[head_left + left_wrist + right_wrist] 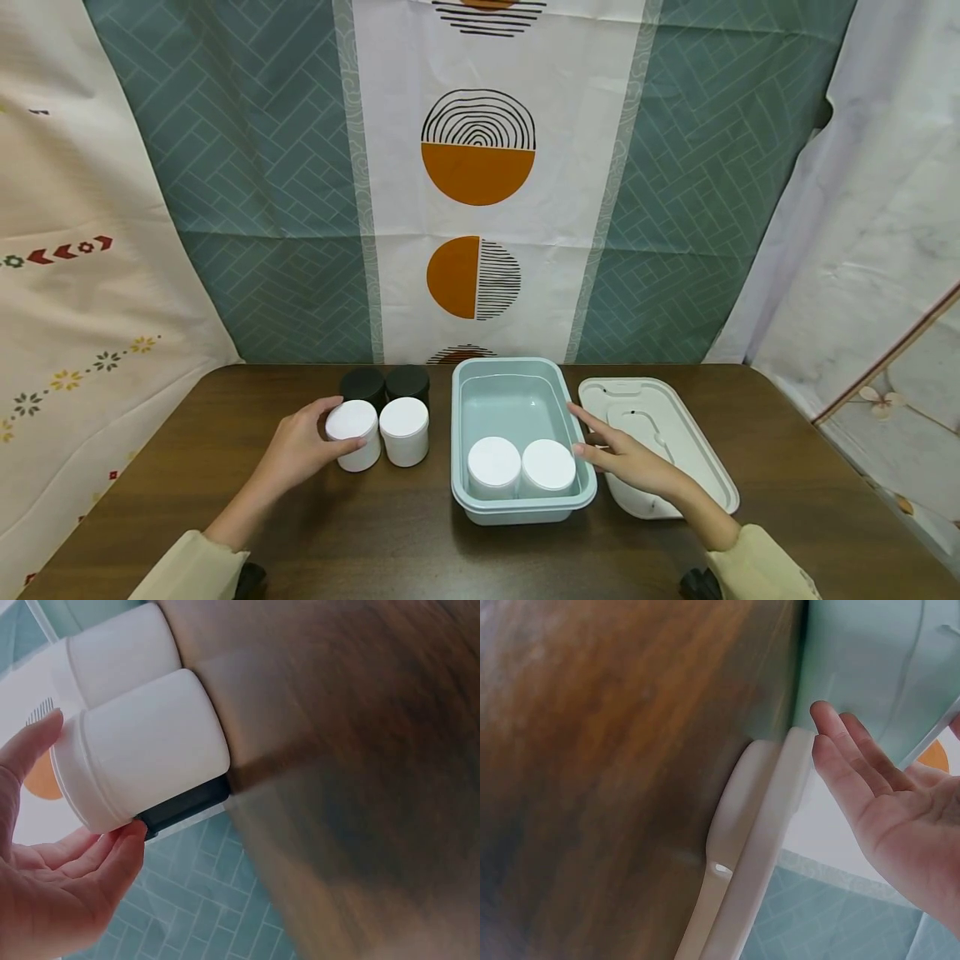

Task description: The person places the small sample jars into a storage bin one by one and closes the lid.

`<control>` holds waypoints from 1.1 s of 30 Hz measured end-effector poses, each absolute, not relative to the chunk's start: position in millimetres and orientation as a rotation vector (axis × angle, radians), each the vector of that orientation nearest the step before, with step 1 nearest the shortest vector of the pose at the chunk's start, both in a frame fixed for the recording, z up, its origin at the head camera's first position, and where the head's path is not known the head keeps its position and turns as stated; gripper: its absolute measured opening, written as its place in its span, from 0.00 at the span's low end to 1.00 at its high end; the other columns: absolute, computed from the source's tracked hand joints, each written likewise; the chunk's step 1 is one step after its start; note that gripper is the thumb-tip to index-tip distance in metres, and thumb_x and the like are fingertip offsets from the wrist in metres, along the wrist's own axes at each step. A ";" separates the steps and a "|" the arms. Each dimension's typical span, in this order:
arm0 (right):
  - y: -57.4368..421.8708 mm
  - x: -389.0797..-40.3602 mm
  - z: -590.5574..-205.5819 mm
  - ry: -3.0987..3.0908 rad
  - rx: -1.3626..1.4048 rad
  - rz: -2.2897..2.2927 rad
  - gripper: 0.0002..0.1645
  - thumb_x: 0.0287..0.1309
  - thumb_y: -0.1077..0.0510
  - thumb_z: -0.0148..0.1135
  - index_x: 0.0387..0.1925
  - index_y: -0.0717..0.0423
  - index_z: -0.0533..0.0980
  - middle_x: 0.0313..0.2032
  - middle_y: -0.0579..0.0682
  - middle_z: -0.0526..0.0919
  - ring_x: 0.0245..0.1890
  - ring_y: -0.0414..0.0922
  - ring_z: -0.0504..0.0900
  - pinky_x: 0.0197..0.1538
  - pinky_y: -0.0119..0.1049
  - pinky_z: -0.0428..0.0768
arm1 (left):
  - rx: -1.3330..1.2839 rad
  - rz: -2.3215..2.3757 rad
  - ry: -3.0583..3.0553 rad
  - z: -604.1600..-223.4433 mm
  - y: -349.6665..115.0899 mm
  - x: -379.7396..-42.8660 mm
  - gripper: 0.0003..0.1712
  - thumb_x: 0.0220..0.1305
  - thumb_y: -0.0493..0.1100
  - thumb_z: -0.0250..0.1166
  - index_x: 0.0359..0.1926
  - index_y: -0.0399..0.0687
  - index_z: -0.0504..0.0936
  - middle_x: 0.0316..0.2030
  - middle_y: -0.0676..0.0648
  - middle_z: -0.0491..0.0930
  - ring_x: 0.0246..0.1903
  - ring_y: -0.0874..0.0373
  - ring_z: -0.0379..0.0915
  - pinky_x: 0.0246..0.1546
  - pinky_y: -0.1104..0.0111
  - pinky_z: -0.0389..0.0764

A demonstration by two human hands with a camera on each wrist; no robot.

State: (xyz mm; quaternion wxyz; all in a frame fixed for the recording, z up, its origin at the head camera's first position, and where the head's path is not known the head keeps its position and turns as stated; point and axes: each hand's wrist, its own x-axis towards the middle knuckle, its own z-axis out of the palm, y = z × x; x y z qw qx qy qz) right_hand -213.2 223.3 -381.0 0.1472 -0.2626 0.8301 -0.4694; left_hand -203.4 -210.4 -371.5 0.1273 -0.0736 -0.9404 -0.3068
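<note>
Gripping a plain white jar (355,434)

Jars (351,420) & tub (517,404) smooth plast.; tbl (375,533) semi-gloss wood.

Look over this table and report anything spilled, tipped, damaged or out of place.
Nothing looks spilled or tipped: the white cylindrical jars and black cylindrical jars stand upright. One slight oddity: small dark marks on the white rectangular plastic lid right of the pale blue rectangular plastic tub; dirt or openings, I can't tell.
</note>
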 end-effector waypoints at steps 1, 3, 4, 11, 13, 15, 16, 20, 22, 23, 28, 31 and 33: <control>223.2 -213.3 -381.1 2.388 -0.755 -1.352 0.39 0.65 0.55 0.50 0.70 0.56 0.43 0.51 0.71 0.70 0.50 0.56 0.75 0.46 0.37 0.78 | -0.213 -0.892 -2.736 -372.0 -210.4 -203.8 0.40 0.42 0.50 0.73 0.52 0.28 0.71 0.48 0.30 0.74 0.44 0.39 0.72 0.39 0.51 0.75; 223.0 -213.5 -381.1 2.385 -0.752 -1.355 0.39 0.65 0.55 0.50 0.70 0.56 0.43 0.51 0.71 0.70 0.50 0.56 0.75 0.46 0.38 0.78 | -0.210 -0.891 -2.732 -372.6 -210.3 -204.2 0.39 0.42 0.49 0.73 0.52 0.28 0.72 0.47 0.30 0.75 0.43 0.40 0.73 0.38 0.52 0.76; 222.8 -213.6 -381.1 2.385 -0.751 -1.354 0.40 0.65 0.55 0.50 0.70 0.56 0.43 0.51 0.71 0.70 0.50 0.56 0.74 0.46 0.38 0.78 | -0.209 -0.891 -2.729 -372.7 -210.2 -204.2 0.39 0.42 0.49 0.73 0.51 0.28 0.72 0.46 0.30 0.75 0.42 0.40 0.74 0.37 0.53 0.76; 221.6 -213.8 -380.5 2.375 -0.746 -1.359 0.40 0.65 0.54 0.50 0.70 0.56 0.43 0.53 0.71 0.69 0.50 0.56 0.74 0.46 0.38 0.78 | -0.181 -0.889 -2.715 -369.8 -210.7 -202.2 0.38 0.40 0.49 0.75 0.49 0.28 0.75 0.43 0.31 0.78 0.38 0.45 0.75 0.34 0.57 0.76; 221.5 -213.7 -380.5 2.373 -0.747 -1.361 0.40 0.65 0.55 0.50 0.70 0.56 0.43 0.52 0.70 0.69 0.50 0.56 0.75 0.46 0.38 0.78 | -0.171 -0.891 -2.711 -367.1 -211.3 -201.1 0.38 0.40 0.50 0.75 0.49 0.28 0.75 0.43 0.32 0.78 0.37 0.46 0.75 0.33 0.59 0.76; 221.5 -213.7 -380.5 2.372 -0.750 -1.362 0.40 0.65 0.55 0.50 0.70 0.56 0.43 0.52 0.70 0.69 0.50 0.56 0.75 0.46 0.38 0.78 | -0.164 -0.898 -2.702 -363.5 -212.0 -199.8 0.38 0.40 0.50 0.75 0.48 0.29 0.76 0.42 0.33 0.79 0.36 0.47 0.75 0.32 0.61 0.75; 221.5 -213.7 -380.4 2.373 -0.751 -1.361 0.40 0.65 0.55 0.50 0.70 0.56 0.43 0.52 0.70 0.69 0.50 0.56 0.75 0.46 0.38 0.78 | -0.159 -0.900 -2.698 -361.3 -212.2 -199.0 0.37 0.40 0.50 0.75 0.48 0.30 0.76 0.42 0.33 0.79 0.36 0.47 0.75 0.32 0.61 0.75; 221.8 -213.3 -380.3 2.379 -0.749 -1.354 0.40 0.65 0.55 0.50 0.70 0.56 0.43 0.52 0.70 0.69 0.50 0.56 0.75 0.46 0.38 0.78 | -0.163 -0.910 -2.662 -351.0 -212.3 -195.8 0.36 0.39 0.50 0.76 0.48 0.31 0.77 0.41 0.34 0.79 0.35 0.48 0.75 0.31 0.62 0.75; 221.9 -213.3 -380.4 2.379 -0.747 -1.354 0.40 0.65 0.55 0.50 0.70 0.56 0.43 0.52 0.71 0.69 0.50 0.56 0.75 0.46 0.38 0.78 | -0.170 -0.903 -2.637 -346.1 -212.2 -195.0 0.35 0.39 0.48 0.76 0.48 0.31 0.77 0.41 0.34 0.79 0.35 0.47 0.75 0.31 0.62 0.75; 221.9 -213.2 -380.4 2.379 -0.745 -1.354 0.40 0.65 0.55 0.50 0.70 0.56 0.43 0.52 0.71 0.69 0.50 0.57 0.75 0.46 0.38 0.78 | -0.177 -0.901 -2.622 -343.4 -212.1 -194.6 0.35 0.39 0.47 0.76 0.48 0.31 0.77 0.41 0.34 0.79 0.35 0.47 0.75 0.31 0.61 0.75; 222.4 -213.1 -379.7 2.381 -0.744 -1.350 0.40 0.65 0.55 0.50 0.70 0.56 0.43 0.52 0.71 0.69 0.50 0.56 0.75 0.46 0.38 0.78 | -0.205 -0.882 -2.560 -329.7 -209.2 -193.6 0.34 0.39 0.45 0.75 0.48 0.32 0.76 0.42 0.34 0.79 0.37 0.46 0.75 0.33 0.60 0.74; 222.8 -213.0 -378.9 2.389 -0.741 -1.343 0.40 0.65 0.54 0.50 0.70 0.55 0.43 0.52 0.71 0.69 0.50 0.56 0.75 0.46 0.38 0.78 | -0.225 -0.900 -2.537 -321.2 -202.7 -193.7 0.34 0.40 0.45 0.75 0.49 0.33 0.76 0.42 0.35 0.79 0.37 0.47 0.75 0.32 0.61 0.75; 223.0 -213.0 -378.8 2.392 -0.739 -1.342 0.40 0.65 0.54 0.50 0.70 0.55 0.43 0.53 0.71 0.69 0.50 0.56 0.75 0.46 0.39 0.78 | -0.244 -0.920 -2.530 -315.9 -195.8 -194.0 0.34 0.40 0.45 0.75 0.49 0.33 0.76 0.43 0.36 0.79 0.37 0.47 0.75 0.33 0.61 0.75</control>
